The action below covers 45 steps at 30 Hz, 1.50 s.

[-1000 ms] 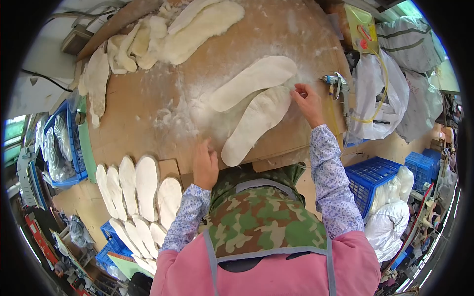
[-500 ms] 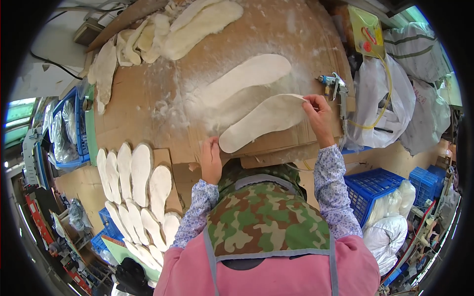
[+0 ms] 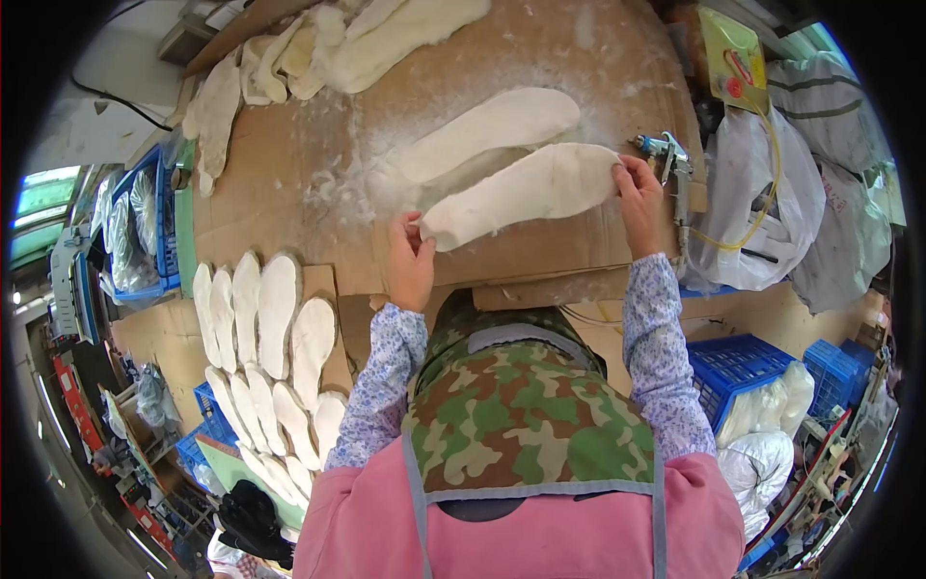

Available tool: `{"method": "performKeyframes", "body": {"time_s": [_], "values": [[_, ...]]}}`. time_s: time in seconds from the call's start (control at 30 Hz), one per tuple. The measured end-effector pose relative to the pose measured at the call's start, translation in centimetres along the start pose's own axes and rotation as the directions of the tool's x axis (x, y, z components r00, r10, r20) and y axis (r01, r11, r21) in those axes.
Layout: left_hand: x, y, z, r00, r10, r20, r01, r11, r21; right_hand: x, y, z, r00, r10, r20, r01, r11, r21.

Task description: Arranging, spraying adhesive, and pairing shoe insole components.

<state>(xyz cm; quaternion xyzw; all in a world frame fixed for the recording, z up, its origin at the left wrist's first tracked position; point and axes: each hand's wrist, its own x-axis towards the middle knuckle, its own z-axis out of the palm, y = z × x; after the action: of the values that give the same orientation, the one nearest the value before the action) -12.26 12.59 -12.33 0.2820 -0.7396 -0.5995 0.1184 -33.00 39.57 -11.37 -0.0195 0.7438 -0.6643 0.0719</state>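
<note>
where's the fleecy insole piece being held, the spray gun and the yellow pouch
fleecy insole piece (image 3: 526,193), head view, middle of its white upper face
spray gun (image 3: 664,150), head view, metal body by the right hand
yellow pouch (image 3: 730,56), head view, centre of its flat front

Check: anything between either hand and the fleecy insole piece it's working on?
Nothing visible. The left hand pinches one end of the white fleecy insole piece and the right hand the other. The spray gun sits beside the right hand, not between.
</note>
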Motion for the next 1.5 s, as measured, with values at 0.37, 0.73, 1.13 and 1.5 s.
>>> {"method": "performKeyframes", "body": {"time_s": [0.37,0.73,1.13,1.5], "values": [[1.8,-1.0,0.6,0.999,0.016,0.034,-0.023,0.977,0.213,-4.8,-1.9,8.9,0.856,-0.386,0.344,0.48,0.841,-0.251],[1.6,-1.2,-1.1,0.952,0.293,-0.086,-0.211,0.836,0.507,-6.3,-1.6,-4.3,0.947,-0.13,0.295,0.278,0.793,-0.543],[-1.8,1.6,-0.4,0.974,0.223,-0.029,-0.2,0.919,0.34,3.7,3.0,-12.2,0.981,-0.128,-0.148,-0.038,0.617,-0.786],[2.5,6.1,8.6,0.688,0.541,0.484,-0.725,0.545,0.421,0.9,-2.3,-11.1,0.931,-0.159,-0.327,-0.137,0.68,-0.72]]}}
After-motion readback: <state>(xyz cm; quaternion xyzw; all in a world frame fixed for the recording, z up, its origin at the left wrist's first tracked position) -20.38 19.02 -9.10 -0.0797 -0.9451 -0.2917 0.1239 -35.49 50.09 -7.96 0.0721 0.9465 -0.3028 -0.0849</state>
